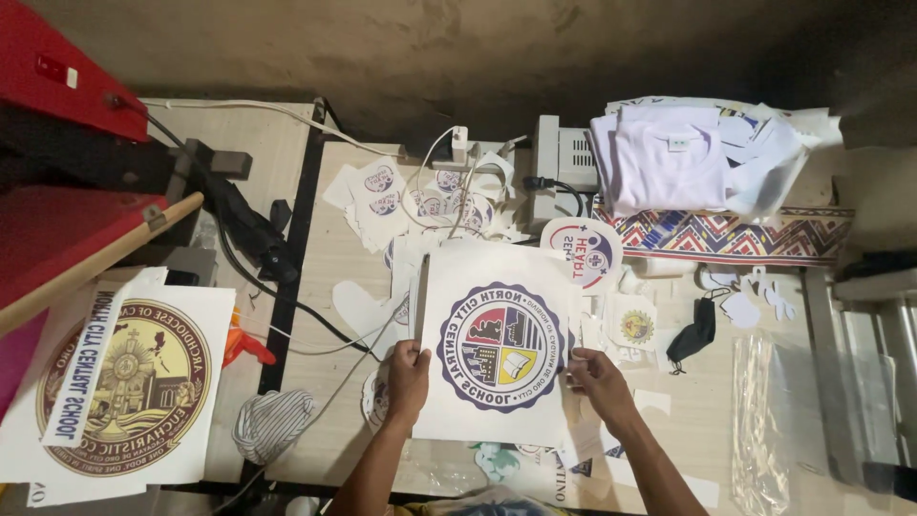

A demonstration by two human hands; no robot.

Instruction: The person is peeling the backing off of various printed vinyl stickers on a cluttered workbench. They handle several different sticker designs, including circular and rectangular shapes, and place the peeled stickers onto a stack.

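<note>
Big red heat press [57, 191] sits far left. Mid-table, a white sheet with a round crest [497, 346] lies flat. Left hand [408, 375] presses its left edge, fingers closed over it; right hand [594, 375] pinches the right edge. Looks like positioning or peeling; next move needs a steady grip.

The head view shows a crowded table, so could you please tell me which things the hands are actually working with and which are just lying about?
In hand:
- left hand and right hand, each on a side of the white sheet with a round emblem

Lying about:
- folded white shirt
- black face mask
- large gold-emblem print
- striped cloth
- red heat press
</note>
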